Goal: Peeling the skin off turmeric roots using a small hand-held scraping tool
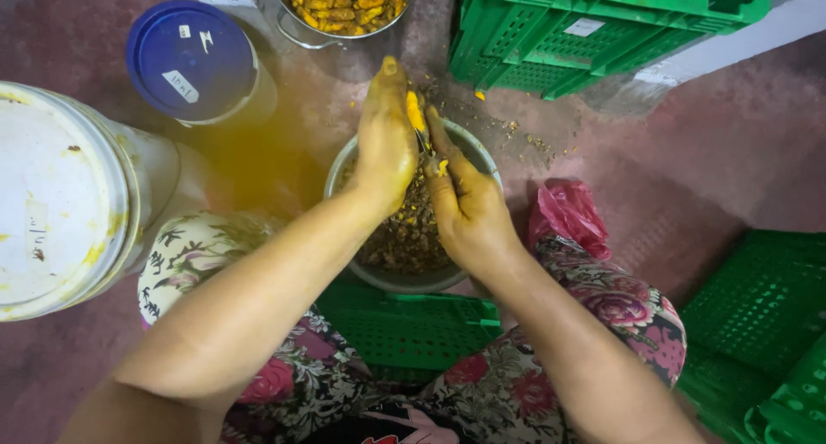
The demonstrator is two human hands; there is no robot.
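Note:
My left hand (385,138) grips a bright orange-yellow turmeric root (415,110), its peeled end showing between both hands. My right hand (460,194) presses against the root from the right and holds a small blade (423,141), mostly hidden by the fingers. Both hands are stained yellow and hover over a metal bowl (482,156) filled with brown peelings (404,237). The bowl stands on the floor between my knees.
A pot of peeled yellow roots (344,3) stands at the top. A blue-lidded jar (194,58) and a large white bucket (64,199) are at left. Green plastic crates (594,31) sit at top right, right (757,323) and under the bowl (413,328). A pink bag (568,213) lies by my right knee.

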